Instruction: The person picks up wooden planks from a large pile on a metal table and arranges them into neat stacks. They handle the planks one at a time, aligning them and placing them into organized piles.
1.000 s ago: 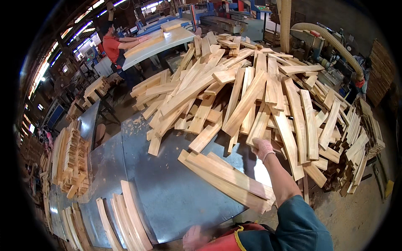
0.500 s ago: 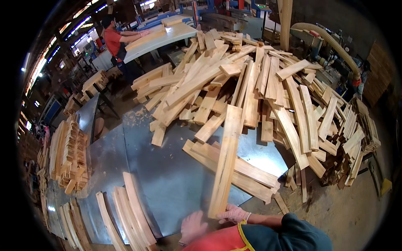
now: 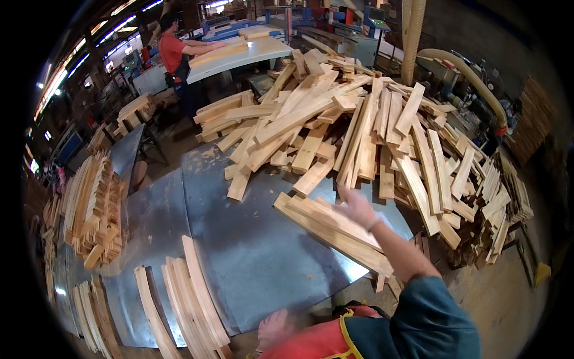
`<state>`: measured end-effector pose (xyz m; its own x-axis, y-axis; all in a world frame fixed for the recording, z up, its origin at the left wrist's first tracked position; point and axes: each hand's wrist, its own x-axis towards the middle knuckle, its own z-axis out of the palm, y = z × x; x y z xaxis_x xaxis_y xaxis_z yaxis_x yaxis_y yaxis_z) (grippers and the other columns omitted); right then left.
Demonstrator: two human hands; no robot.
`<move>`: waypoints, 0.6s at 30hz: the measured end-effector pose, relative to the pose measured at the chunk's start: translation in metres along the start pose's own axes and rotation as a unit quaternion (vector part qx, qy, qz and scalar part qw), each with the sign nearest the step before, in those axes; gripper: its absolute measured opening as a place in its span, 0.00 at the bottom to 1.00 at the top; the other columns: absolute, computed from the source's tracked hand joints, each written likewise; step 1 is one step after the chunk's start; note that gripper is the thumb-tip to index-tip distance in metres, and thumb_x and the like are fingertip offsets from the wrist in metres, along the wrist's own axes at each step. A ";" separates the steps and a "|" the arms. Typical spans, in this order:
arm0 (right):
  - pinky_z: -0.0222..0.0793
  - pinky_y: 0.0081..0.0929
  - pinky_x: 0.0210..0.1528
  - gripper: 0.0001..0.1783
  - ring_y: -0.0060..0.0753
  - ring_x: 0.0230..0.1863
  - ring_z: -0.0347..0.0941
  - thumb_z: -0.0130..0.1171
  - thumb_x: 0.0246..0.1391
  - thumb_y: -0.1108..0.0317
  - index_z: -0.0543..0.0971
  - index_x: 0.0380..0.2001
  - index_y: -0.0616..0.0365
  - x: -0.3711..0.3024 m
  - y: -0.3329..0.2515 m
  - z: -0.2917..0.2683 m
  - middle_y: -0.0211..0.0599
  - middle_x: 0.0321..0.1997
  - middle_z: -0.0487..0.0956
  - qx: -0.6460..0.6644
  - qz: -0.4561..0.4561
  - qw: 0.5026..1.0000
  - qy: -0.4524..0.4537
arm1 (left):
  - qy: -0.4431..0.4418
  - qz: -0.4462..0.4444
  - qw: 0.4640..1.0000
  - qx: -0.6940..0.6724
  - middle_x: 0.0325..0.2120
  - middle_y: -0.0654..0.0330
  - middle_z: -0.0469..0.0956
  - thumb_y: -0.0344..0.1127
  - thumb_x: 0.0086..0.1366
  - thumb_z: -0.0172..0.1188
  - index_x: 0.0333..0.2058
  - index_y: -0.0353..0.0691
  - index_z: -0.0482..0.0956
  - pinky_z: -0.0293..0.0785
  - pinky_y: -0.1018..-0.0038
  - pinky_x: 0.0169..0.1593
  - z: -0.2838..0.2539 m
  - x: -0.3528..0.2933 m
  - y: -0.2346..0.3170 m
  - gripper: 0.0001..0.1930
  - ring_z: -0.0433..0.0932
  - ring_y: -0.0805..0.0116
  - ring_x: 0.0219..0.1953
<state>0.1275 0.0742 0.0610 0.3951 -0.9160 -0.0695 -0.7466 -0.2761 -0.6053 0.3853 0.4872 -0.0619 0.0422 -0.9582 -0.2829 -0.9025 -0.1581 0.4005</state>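
Note:
My right hand (image 3: 357, 210), in a pale glove, reaches forward over two or more wooden boards (image 3: 335, 242) lying at a slant on the metal table (image 3: 251, 263). It is close to the lower ends of long boards (image 3: 361, 140) leaning out of a big heap. Its fingers are smeared by motion, and I cannot tell whether they grip a board. My left hand (image 3: 275, 328), also gloved, is low by the table's near edge, fingers loosely apart and nothing visible in them.
The heap of boards (image 3: 311, 113) covers the table's far side and spills right. Sorted boards (image 3: 194, 293) lie at the near left, with a stack (image 3: 95, 209) beyond. Another person (image 3: 173, 54) works at a pale table (image 3: 263, 51). A ribbed hose (image 3: 472, 78) curves at the right.
The long board upright before me at my right hand is gone from there. My right hand has moved forward to the heap; my left stays low. The view has shifted slightly.

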 end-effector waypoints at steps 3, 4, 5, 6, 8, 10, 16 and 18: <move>0.67 0.45 0.67 0.49 0.57 0.62 0.73 0.70 0.48 0.41 0.66 0.69 0.53 -0.061 0.084 0.055 0.50 0.61 0.77 -0.193 0.081 0.978 0.013 | 0.003 0.016 1.000 -0.006 0.52 0.53 0.79 0.52 0.61 0.62 0.61 0.48 0.73 0.72 0.52 0.56 -0.021 0.003 0.008 0.31 0.78 0.49 0.54; 0.67 0.46 0.67 0.52 0.57 0.63 0.73 0.71 0.46 0.40 0.66 0.70 0.53 -0.071 0.096 0.051 0.51 0.61 0.77 -0.205 0.125 0.971 -0.015 | -0.004 0.014 1.000 0.010 0.52 0.53 0.79 0.51 0.60 0.62 0.61 0.48 0.72 0.72 0.52 0.56 -0.022 0.006 0.008 0.31 0.78 0.48 0.54; 0.67 0.46 0.67 0.55 0.57 0.64 0.72 0.72 0.43 0.38 0.65 0.71 0.52 -0.079 0.101 0.049 0.51 0.62 0.76 -0.216 0.162 0.962 -0.050 | -0.013 0.004 1.000 0.025 0.52 0.52 0.79 0.51 0.60 0.62 0.62 0.48 0.72 0.72 0.51 0.56 -0.020 0.007 0.006 0.31 0.78 0.47 0.54; 0.66 0.46 0.68 0.58 0.57 0.65 0.71 0.73 0.40 0.37 0.64 0.72 0.52 -0.082 0.106 0.049 0.52 0.63 0.76 -0.227 0.199 0.949 -0.085 | -0.021 -0.006 0.999 0.040 0.52 0.51 0.79 0.51 0.60 0.62 0.62 0.48 0.72 0.73 0.50 0.55 -0.019 0.009 0.006 0.32 0.78 0.46 0.53; 0.67 0.46 0.68 0.62 0.57 0.65 0.72 0.75 0.37 0.36 0.62 0.73 0.52 -0.079 0.110 0.048 0.55 0.62 0.76 -0.183 0.197 0.959 -0.089 | -0.035 -0.003 0.999 0.042 0.54 0.50 0.78 0.51 0.61 0.62 0.63 0.48 0.72 0.73 0.49 0.56 -0.024 0.027 0.009 0.32 0.77 0.44 0.55; 0.70 0.45 0.66 0.65 0.56 0.62 0.74 0.76 0.35 0.36 0.61 0.73 0.54 -0.076 0.095 0.043 0.58 0.61 0.76 -0.166 0.212 0.956 -0.116 | -0.061 -0.020 0.998 0.009 0.59 0.49 0.74 0.52 0.62 0.60 0.66 0.47 0.70 0.70 0.50 0.61 -0.028 0.044 0.024 0.34 0.73 0.44 0.60; 0.73 0.44 0.62 0.59 0.56 0.58 0.77 0.74 0.37 0.34 0.66 0.68 0.58 -0.069 0.077 0.068 0.59 0.57 0.78 -0.096 0.161 0.965 -0.185 | -0.105 -0.173 0.950 -0.236 0.66 0.46 0.70 0.52 0.65 0.62 0.71 0.36 0.62 0.69 0.55 0.66 -0.037 0.129 0.105 0.41 0.73 0.42 0.63; 0.71 0.40 0.62 0.51 0.49 0.59 0.77 0.70 0.47 0.37 0.70 0.67 0.59 -0.057 0.064 0.081 0.56 0.57 0.80 0.019 0.124 0.964 -0.232 | -0.012 -0.188 0.904 -0.384 0.66 0.45 0.70 0.52 0.70 0.60 0.71 0.42 0.63 0.69 0.55 0.66 0.018 0.146 0.087 0.36 0.70 0.38 0.65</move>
<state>0.1007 0.1324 -0.0385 0.4107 -0.7207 -0.5585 -0.8321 -0.0458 -0.5528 0.3049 0.3381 -0.0841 0.2665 -0.7979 -0.5407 -0.2624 -0.5998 0.7559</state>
